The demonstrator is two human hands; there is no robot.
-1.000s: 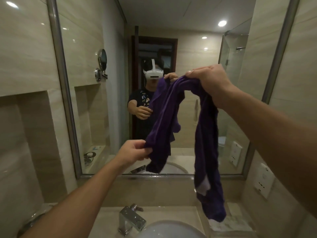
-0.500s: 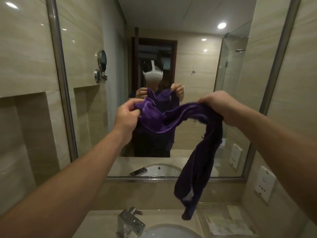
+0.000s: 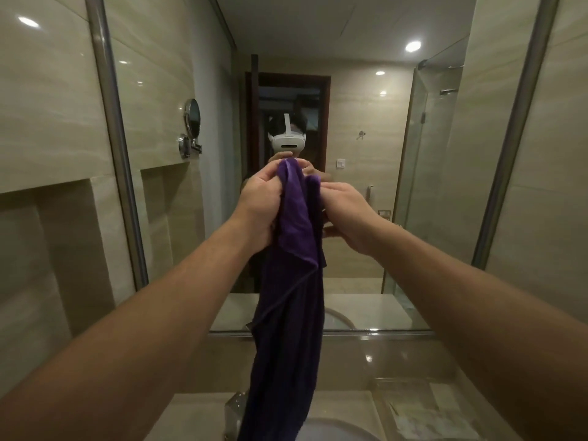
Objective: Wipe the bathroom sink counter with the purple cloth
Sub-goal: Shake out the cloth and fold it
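The purple cloth hangs straight down in front of me, folded lengthwise, from chest height to just above the sink. My left hand grips its top edge with curled fingers. My right hand holds the cloth's right side near the top, fingers pinching the fold. Both hands are close together, raised before the mirror. The beige counter lies below, partly hidden by the cloth and my arms.
A chrome faucet stands behind the white basin. A glass tray with packets sits on the counter at right. The large mirror fills the wall ahead; a recessed niche is at left.
My hands have come together at the middle, bringing the cloth's two ends side by side. The cloth now hangs folded in one long strip instead of draping between spread hands.
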